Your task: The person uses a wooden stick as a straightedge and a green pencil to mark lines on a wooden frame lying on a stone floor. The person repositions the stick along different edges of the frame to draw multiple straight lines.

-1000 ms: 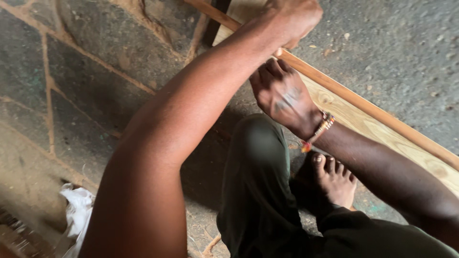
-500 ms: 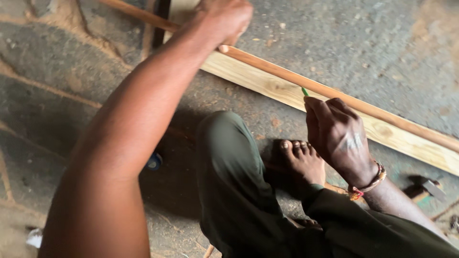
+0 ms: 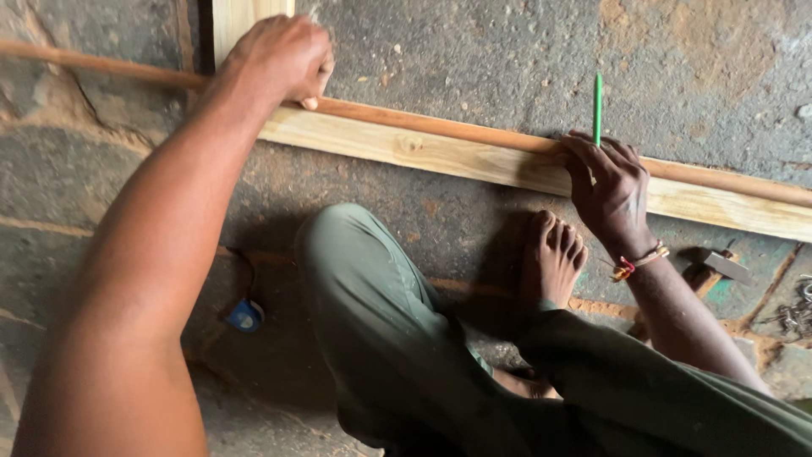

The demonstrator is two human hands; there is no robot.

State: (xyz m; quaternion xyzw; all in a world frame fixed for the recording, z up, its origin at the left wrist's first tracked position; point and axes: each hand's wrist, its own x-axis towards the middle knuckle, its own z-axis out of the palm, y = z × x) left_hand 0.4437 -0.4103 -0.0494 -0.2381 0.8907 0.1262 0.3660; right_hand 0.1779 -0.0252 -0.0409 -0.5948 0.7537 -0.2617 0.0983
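Olive trousers (image 3: 381, 338), seemingly beaded bracelet (image 3: 639, 262)

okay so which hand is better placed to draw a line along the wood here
The right hand, probably. Its fingers hold the thin green pencil upright at the reddish wooden strip lying along the pale wooden plank. The left hand presses the strip down further along.

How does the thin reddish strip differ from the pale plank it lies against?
The reddish strip is narrow and darker; the pale plank is wider, lighter, with a knot. The left hand presses on the strip, while the right hand, holding a green pencil, rests on the plank. Both are long wood lying side by side on the floor.
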